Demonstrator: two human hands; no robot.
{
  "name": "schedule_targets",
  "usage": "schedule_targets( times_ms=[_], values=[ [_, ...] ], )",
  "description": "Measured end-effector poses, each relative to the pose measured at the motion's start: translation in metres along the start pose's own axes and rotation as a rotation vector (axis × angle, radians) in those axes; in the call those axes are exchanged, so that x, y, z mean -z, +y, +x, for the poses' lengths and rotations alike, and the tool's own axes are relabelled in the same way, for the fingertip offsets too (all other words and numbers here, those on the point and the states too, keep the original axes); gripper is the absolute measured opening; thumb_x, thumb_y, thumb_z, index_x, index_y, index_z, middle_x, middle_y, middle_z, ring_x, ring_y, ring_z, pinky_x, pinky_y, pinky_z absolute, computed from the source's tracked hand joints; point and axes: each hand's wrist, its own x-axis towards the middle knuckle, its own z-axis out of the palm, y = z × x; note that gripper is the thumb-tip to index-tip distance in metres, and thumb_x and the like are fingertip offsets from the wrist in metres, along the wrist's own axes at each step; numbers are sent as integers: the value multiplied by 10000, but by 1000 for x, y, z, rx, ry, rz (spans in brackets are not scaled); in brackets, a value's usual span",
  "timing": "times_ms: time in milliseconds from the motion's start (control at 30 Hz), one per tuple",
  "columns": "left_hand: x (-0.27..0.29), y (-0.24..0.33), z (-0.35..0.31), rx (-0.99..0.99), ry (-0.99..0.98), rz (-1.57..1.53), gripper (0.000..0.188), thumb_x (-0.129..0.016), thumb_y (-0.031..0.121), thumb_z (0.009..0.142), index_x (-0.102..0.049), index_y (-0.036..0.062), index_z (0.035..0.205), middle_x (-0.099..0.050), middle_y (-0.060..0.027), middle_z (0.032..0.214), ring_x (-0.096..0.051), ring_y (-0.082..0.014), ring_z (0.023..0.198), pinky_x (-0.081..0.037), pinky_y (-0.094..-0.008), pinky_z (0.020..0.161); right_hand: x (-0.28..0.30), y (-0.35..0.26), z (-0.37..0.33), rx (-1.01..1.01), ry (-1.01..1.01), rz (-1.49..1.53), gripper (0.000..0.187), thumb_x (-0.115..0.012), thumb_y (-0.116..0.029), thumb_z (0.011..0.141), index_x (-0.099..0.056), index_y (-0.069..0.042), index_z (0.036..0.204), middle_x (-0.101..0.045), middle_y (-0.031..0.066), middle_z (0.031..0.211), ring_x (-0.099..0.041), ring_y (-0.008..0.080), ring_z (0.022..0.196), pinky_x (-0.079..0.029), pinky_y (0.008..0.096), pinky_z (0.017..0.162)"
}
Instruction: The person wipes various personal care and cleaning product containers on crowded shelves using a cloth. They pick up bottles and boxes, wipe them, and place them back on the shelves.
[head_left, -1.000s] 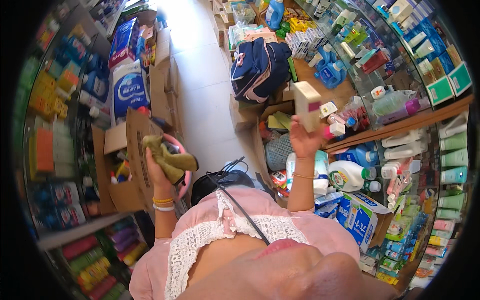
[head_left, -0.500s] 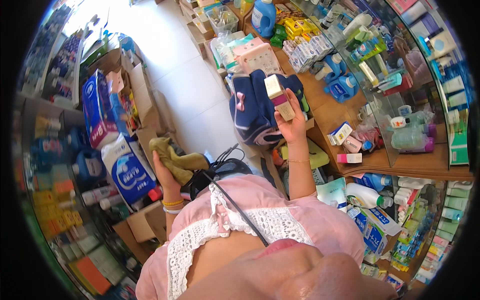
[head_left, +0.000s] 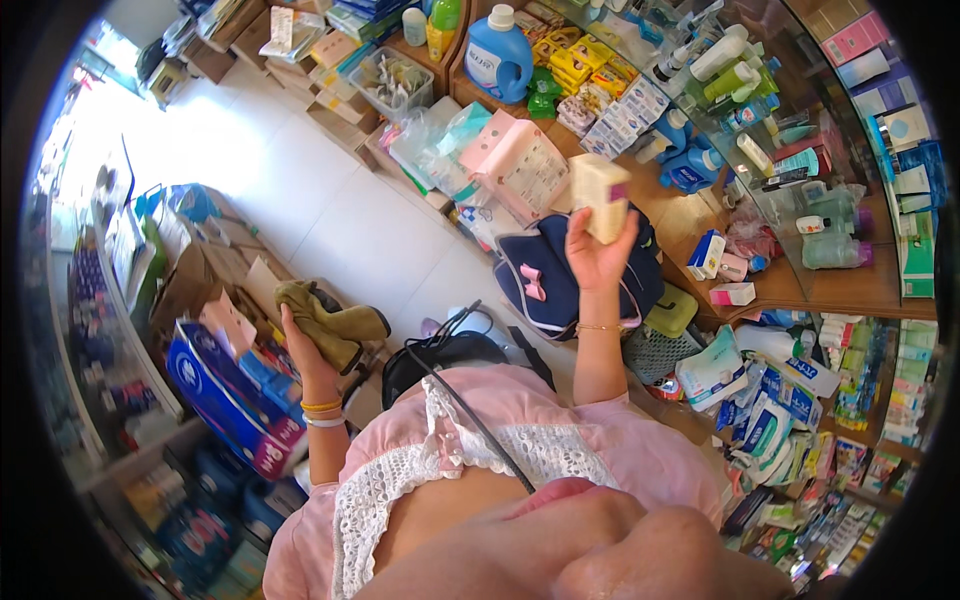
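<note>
My right hand [head_left: 597, 262] is raised at the centre right and holds a small cream box [head_left: 598, 190] with a purple patch, upright and slightly tilted. My fingers wrap round its lower end. Behind that hand sits a navy blue bag [head_left: 545, 255] with a pink bow. On the left, my left hand [head_left: 307, 352] grips a crumpled olive-green cloth [head_left: 335, 325], held in front of an open cardboard box. The cloth hides part of the fingers.
A wooden shelf [head_left: 680, 225] with bottles and boxes runs along the right. A pink carton [head_left: 515, 165] stands beyond the bag. Purple-and-blue tissue packs [head_left: 235, 400] and a glass cabinet [head_left: 110, 420] line the left. White floor tiles [head_left: 340, 200] lie between.
The view has swung left, showing more floor. The cream box has turned in my right hand, so a broad plain face shows where the purple band was. The cloth stays in my left hand.
</note>
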Motion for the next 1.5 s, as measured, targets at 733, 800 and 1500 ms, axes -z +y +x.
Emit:
schedule_targets(
  times_ms=[733,800,1500],
  values=[
    [-158,6,202,162,137,238,486,-475,485,902,-522,110,1208,-576,-50,1138,-562,-206,1009,-463,-352,886,-5,-41,456,432,339,-1288,385,-736,-346,751,-575,-48,933,-562,15,727,-470,102,474,-401,232,433],
    [-163,4,209,151,164,248,475,-462,472,912,-518,105,1208,-580,-51,1122,-569,-212,1003,-473,-364,871,0,-53,505,624,281,-1825,487,-746,-395,710,-593,-15,975,-607,103,880,-552,207,658,-451,326,611],
    [-165,-5,269,204,77,282,448,-451,417,938,-512,82,1230,-566,-46,1181,-548,-187,1056,-427,-328,932,6,-165,455,911,457,-2336,726,-786,-286,652,-457,-49,1255,-445,207,1230,-443,376,1131,-409,440,936]
  ],
)
